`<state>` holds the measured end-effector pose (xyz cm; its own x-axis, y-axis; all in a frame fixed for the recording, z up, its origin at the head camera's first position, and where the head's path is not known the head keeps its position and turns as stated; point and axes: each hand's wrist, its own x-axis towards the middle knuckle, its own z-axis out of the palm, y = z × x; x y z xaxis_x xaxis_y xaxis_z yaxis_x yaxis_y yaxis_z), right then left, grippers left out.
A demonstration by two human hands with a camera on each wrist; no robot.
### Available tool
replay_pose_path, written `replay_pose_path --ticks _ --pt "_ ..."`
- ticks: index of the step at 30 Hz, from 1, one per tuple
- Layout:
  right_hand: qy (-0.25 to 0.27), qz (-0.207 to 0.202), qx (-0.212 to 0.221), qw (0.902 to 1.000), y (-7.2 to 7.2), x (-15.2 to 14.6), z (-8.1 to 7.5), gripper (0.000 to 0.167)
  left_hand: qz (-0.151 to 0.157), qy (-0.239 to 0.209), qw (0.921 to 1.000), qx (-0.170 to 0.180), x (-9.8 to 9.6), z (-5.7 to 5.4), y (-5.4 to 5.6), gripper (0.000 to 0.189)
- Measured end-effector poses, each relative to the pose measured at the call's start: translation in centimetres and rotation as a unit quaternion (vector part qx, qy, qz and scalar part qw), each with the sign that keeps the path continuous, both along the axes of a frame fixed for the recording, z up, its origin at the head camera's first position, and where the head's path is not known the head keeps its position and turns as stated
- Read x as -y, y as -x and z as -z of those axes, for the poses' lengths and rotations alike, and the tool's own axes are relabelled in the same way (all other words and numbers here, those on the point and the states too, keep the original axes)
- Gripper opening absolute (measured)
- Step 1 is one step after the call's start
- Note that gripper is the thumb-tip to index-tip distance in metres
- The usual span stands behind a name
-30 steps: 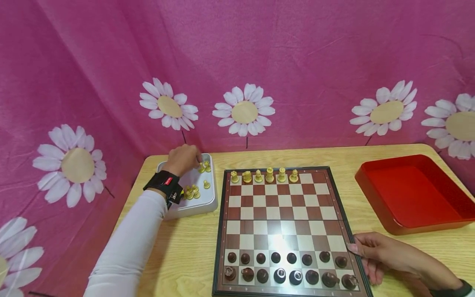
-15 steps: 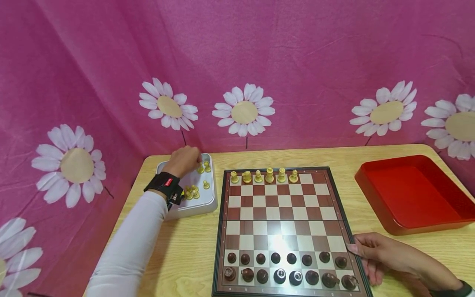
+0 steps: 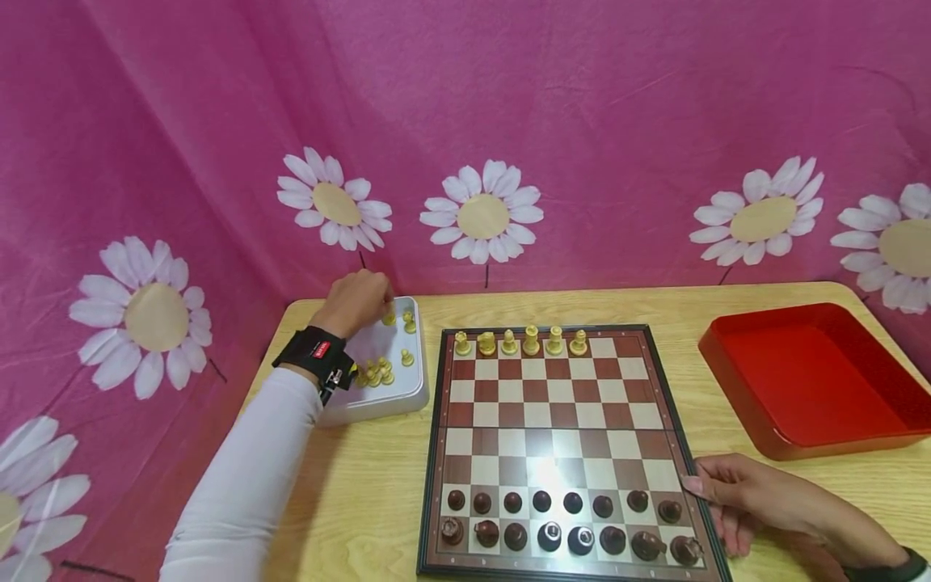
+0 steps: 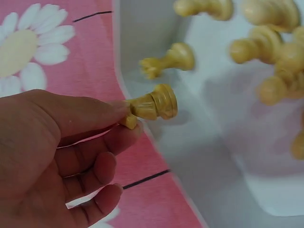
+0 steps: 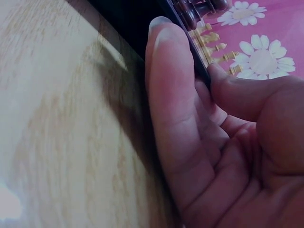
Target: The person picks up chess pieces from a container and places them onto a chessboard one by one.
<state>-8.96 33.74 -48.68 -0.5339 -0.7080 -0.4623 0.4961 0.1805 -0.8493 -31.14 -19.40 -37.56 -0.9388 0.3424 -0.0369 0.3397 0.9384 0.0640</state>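
At the far end of the white tray (image 3: 407,396), my left hand (image 3: 356,303) pinches a pale yellow chess knight (image 4: 156,103) between thumb and forefinger. The thumb covers much of its head, and its base points away from the palm. A yellow rook (image 4: 173,59) lies in the tray close by, with several yellow pawns (image 4: 273,47) farther in. My right hand (image 3: 756,497) grips the right edge of the chessboard (image 3: 538,416), thumb on top and fingers beneath. Yellow pieces (image 3: 532,341) stand along the board's far row; two rows of dark brown pieces (image 3: 551,535) stand at the near side.
A red tray (image 3: 836,380) sits on the wooden table (image 3: 356,485) right of the board. Behind the table hangs a pink cloth (image 3: 582,121) with white flowers. The white tray's wall stands close to the board's left edge.
My left hand has risen slightly at the tray's far end, with the knight pinched in it. The right hand stays at the board's edge. The head view has shifted a little.
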Motion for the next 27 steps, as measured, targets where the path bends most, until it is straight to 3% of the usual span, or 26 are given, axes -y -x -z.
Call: replay_pose_path --ticks 6,15,21,27 --pt "0.001 -0.006 0.006 1.0 0.2 -0.1 0.1 0.025 0.006 -0.018 0.9993 -0.034 -0.9 -1.8 -0.4 0.014" --pt "-0.007 -0.009 -0.003 0.9999 0.2 -0.1 0.0 0.027 0.037 -0.045 0.9971 -0.049 -3.0 -3.8 -1.1 0.018" --pt "-0.005 -0.006 -0.011 0.9999 0.2 -0.1 -0.1 0.026 0.068 -0.065 0.9938 -0.059 -4.9 -4.5 -1.2 0.017" --pt "-0.014 -0.004 -0.015 0.9998 0.0 -0.1 0.1 0.027 0.078 -0.075 0.9929 -0.049 -6.9 -4.7 -1.5 0.016"
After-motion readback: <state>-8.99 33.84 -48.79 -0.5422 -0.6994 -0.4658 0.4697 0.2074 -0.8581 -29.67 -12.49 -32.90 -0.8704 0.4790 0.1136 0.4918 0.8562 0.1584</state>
